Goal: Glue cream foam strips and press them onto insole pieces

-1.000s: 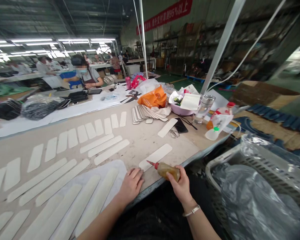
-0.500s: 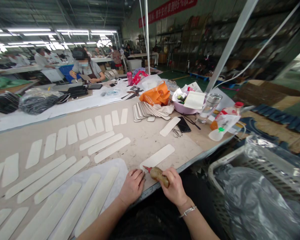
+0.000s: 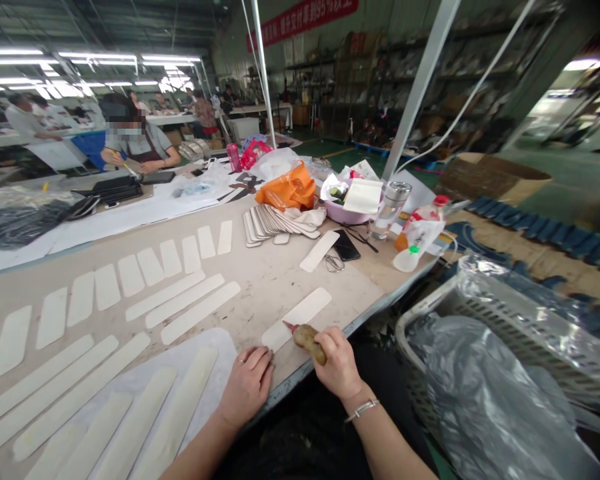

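My right hand is wrapped round a squeeze bottle, brownish and stained, with a red nozzle that points left. The nozzle's tip is over the lower part of a white rounded strip lying on the table in front of me; whether it touches cannot be told. My left hand rests palm down at the strip's near end, its fingers lying close together on the surface. To the left, several longer white strips lie side by side on a pale sheet.
Several short white pieces stand in rows across the table. Farther back are stacked pieces, an orange bag, a phone and a clear cup. A grey crate is right of me. Across the table sits a co-worker.
My view has turned to the right. My right hand has moved the bottle's nozzle a little up along the strip, away from its near end. My left hand stays by that end.
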